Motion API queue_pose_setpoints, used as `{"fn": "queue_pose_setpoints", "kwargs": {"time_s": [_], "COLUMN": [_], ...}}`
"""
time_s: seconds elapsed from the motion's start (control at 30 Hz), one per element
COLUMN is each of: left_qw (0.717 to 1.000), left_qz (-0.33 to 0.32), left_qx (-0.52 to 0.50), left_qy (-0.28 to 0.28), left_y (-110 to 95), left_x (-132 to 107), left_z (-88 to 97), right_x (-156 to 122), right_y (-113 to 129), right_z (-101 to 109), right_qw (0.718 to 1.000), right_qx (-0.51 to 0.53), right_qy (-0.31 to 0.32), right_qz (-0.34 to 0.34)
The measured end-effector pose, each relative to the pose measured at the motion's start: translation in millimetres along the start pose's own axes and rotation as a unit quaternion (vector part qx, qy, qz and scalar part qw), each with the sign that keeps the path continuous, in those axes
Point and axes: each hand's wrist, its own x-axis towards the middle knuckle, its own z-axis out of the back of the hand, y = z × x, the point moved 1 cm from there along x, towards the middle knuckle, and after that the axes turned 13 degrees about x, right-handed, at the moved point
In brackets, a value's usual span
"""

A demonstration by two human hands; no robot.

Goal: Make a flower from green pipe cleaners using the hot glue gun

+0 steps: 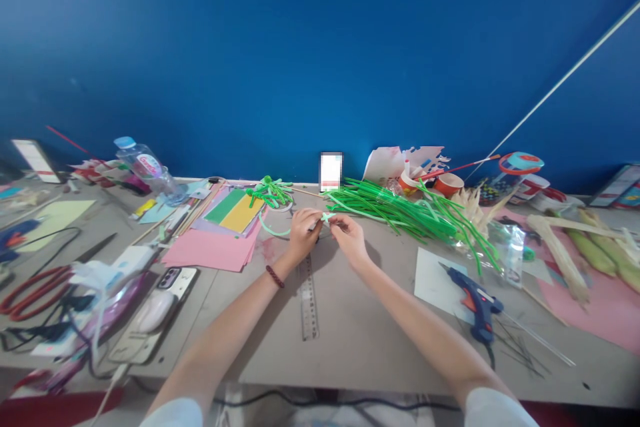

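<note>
Together — hands point(304, 232) point(351, 239) on pale-green pipe cleaner point(327, 217).

Bare table point(350, 333) around the ruler point(309, 300), between pink paper point(215, 252) left and glue gun point(476, 299) right.

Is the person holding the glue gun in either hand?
No, the glue gun lies on the table off to the right, while the left hand and right hand both pinch a small green piece.
</note>
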Motion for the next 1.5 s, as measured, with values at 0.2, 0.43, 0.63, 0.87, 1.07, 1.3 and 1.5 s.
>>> {"fn": "queue_pose_setpoints", "kwargs": {"time_s": [0.2,0.43,0.63,0.87,1.07,1.3,1.5], "left_qw": [1.000,0.999,0.998,0.998,0.996,0.996,0.966], "left_qz": [-0.014,-0.009,-0.006,-0.019,0.011,0.031,0.159], "left_qx": [0.014,0.031,0.024,0.029,0.086,0.076,-0.141], "left_qy": [0.010,0.029,0.049,0.042,0.021,0.046,0.144], "left_y": [-3,0,0,-2,-10,-21,-25], "left_x": [1,-2,-3,-3,0,4,10], "left_z": [3.2,0.7,-0.5,-1.1,4.9,8.3,6.3], "right_x": [-5,-2,-1,2,10,22,25], "right_y": [0,-5,-9,-9,-4,8,18], "right_z": [0,3,8,12,9,15,19], "right_qw": [0.983,0.969,0.951,0.950,0.997,0.978,0.995], "right_qx": [-0.093,-0.105,-0.145,-0.148,0.064,0.159,0.045], "right_qy": [0.008,0.036,0.047,0.060,0.036,0.016,0.084], "right_qz": [0.159,0.220,0.268,0.269,0.002,-0.137,-0.018]}}
